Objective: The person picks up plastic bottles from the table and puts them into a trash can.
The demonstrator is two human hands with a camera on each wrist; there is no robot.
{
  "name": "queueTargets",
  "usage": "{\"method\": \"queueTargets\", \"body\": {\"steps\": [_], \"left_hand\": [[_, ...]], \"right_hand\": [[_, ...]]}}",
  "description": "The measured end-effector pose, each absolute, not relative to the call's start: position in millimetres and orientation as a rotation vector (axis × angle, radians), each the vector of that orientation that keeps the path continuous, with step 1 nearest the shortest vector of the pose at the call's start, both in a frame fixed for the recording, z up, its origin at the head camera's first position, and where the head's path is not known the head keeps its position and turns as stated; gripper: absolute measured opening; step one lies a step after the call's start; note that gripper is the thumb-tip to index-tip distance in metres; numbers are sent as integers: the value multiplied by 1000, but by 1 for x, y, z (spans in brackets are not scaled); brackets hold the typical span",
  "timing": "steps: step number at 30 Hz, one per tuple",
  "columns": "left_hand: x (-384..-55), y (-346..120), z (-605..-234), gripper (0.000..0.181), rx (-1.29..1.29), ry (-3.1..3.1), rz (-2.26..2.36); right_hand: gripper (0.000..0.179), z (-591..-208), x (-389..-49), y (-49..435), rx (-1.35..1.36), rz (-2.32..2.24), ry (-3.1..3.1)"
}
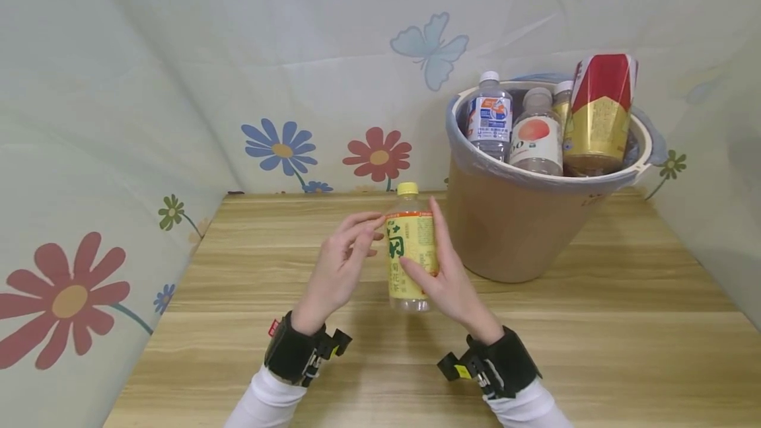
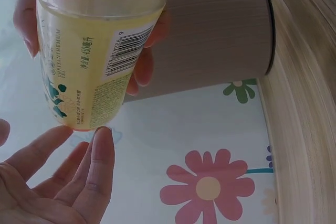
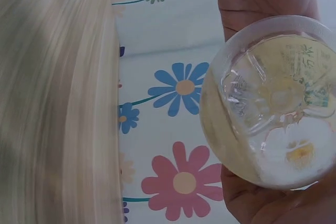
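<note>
A clear plastic tea bottle [image 1: 410, 249] with a yellow label and yellow cap stands upright in my right hand [image 1: 452, 276], close over the table. The right thumb lies across the label while the fingers wrap the far side. My left hand [image 1: 345, 256] is beside the bottle, its loosely bent fingers reaching the upper edge of the label. In the left wrist view, the left fingertips [image 2: 102, 137] are right at the bottle's shoulder. The right wrist view looks up at the bottle's ribbed base [image 3: 278, 98], which hides part of the hand behind it.
A brown bin [image 1: 511, 230] lined with a bluish bag stands at the right rear of the wood-grain table [image 1: 250, 289]. Several bottles stick up from it, including one with a peach label [image 1: 537, 137] and a large red-and-gold one [image 1: 600, 111]. A flowered cloth [image 1: 267, 51] hangs behind.
</note>
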State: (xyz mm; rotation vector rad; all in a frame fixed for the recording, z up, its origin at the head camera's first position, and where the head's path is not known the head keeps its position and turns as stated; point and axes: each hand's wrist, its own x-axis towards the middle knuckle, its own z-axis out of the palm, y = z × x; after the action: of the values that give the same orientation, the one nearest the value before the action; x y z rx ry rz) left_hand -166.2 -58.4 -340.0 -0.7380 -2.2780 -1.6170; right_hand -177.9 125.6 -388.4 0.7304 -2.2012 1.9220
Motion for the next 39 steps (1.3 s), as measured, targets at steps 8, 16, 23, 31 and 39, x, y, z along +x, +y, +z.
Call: {"method": "queueTargets", "body": {"steps": [8,16,23,31,39], "left_hand": [[-166,-54,-337,32,-677,-2208,-1599],[-166,-46,-335,32,-687,-2201,-1535],[-166,-44,-335,33,-702,-2178,-1525],[-167,-45,-335,34,-714,-2172,-1536],[-168,-45,-335,34,-713,-2186,-1536]], "right_hand": [[90,-356,-184,135,690,1802,-2161],[90,-276,-194,153,674,1605,-2095],[90,-219,-218,179,412,1272,-2146],[87,-200,-246,203,165,1068,-2304],[70,-212,-251,209,140,885,-2495]]}}
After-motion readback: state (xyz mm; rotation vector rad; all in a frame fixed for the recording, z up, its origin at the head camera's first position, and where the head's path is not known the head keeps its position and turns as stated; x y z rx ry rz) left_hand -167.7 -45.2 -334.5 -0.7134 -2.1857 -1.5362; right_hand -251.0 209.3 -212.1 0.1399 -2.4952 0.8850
